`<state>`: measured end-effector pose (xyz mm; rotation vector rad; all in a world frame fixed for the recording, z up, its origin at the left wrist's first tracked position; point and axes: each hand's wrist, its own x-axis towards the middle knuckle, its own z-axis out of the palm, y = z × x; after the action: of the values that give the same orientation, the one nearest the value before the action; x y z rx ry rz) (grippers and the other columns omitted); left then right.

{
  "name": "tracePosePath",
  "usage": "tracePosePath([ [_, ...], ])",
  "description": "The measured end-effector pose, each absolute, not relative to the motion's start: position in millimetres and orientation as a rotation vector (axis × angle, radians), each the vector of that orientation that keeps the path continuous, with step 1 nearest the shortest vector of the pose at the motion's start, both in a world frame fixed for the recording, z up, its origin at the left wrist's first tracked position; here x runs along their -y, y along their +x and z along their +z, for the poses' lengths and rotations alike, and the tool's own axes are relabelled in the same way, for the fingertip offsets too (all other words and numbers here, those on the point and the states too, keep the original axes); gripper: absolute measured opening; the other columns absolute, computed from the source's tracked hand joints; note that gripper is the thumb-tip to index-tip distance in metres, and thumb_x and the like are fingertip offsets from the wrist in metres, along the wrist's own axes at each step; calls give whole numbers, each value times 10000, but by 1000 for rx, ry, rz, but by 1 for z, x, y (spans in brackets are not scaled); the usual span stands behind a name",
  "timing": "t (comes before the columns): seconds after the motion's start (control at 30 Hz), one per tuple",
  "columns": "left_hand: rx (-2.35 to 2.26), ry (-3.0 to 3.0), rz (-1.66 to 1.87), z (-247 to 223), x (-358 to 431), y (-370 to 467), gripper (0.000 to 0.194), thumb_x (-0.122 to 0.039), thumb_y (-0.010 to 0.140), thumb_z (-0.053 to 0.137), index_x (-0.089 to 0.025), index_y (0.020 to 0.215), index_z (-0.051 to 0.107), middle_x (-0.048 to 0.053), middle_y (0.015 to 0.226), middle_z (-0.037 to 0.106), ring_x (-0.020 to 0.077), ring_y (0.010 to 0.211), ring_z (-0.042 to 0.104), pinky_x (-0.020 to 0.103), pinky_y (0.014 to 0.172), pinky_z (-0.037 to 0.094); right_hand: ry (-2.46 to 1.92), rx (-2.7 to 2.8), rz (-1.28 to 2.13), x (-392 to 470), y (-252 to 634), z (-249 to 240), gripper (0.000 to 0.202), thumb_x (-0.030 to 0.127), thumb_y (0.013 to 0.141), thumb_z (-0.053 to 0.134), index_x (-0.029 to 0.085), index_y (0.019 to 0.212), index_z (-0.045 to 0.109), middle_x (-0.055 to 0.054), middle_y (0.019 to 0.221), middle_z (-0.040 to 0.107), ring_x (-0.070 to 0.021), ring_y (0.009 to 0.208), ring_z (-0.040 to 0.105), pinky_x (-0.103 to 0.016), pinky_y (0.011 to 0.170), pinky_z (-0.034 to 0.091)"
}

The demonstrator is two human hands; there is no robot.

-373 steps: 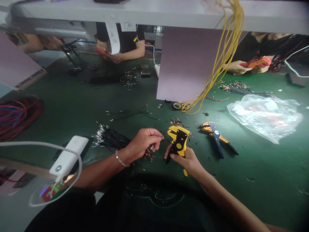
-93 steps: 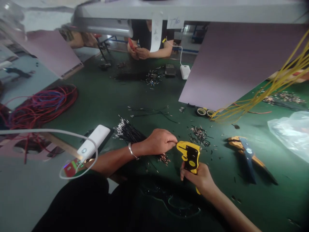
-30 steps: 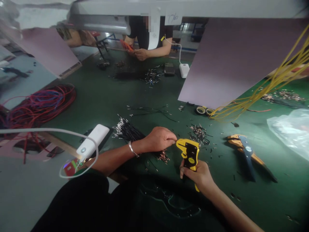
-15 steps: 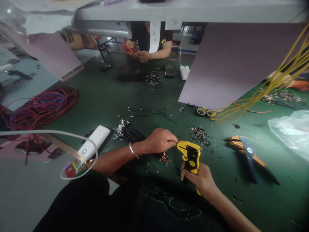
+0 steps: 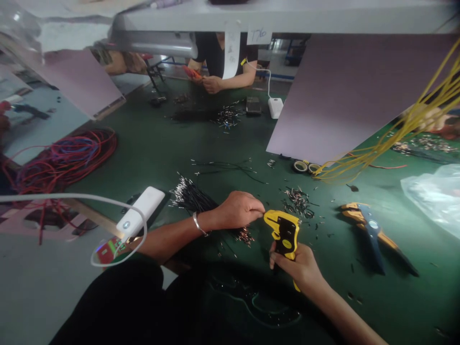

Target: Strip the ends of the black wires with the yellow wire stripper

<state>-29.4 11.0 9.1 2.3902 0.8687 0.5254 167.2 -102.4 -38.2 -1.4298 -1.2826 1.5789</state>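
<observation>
My right hand [image 5: 304, 268] is wrapped round the grip of a yellow and black wire stripper [image 5: 287, 232], its nose pointing left. The fingertips of my left hand [image 5: 239, 209] are pinched together right at that nose; whatever they hold is too small or hidden to make out. Under and beyond the left hand lies a bundle of black wires [image 5: 194, 195], silvery at the far end. Its coppery near ends [image 5: 245, 235] show below the hand. Short dark and shiny scraps [image 5: 298, 201] are heaped just past the stripper.
A blue and orange stripping tool [image 5: 372, 230] lies to the right, near a clear plastic bag [image 5: 434, 196]. Yellow wires [image 5: 402, 134] hang at the right. A white power bank [image 5: 140, 213] and coiled red wires [image 5: 72, 153] are left. A co-worker [image 5: 223, 67] sits opposite, beneath a shelf [image 5: 287, 19].
My hands and the wire stripper keep their places. At the far left edge something red has come into view on the neighbouring table, and a hand at the far right has shifted.
</observation>
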Motion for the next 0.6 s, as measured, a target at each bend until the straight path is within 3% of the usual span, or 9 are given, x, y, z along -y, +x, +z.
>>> tracePosePath([
  [0.6,-861,2398,541,7,-13,-29,134,-158,823,586,-163,775,711,3,655,672,106,632,574,210,622,397,-1444,1231,1584,100,164,-32,131,293,674,631,171,670,583,-10,520,615,-157,500,544,-274,537,440],
])
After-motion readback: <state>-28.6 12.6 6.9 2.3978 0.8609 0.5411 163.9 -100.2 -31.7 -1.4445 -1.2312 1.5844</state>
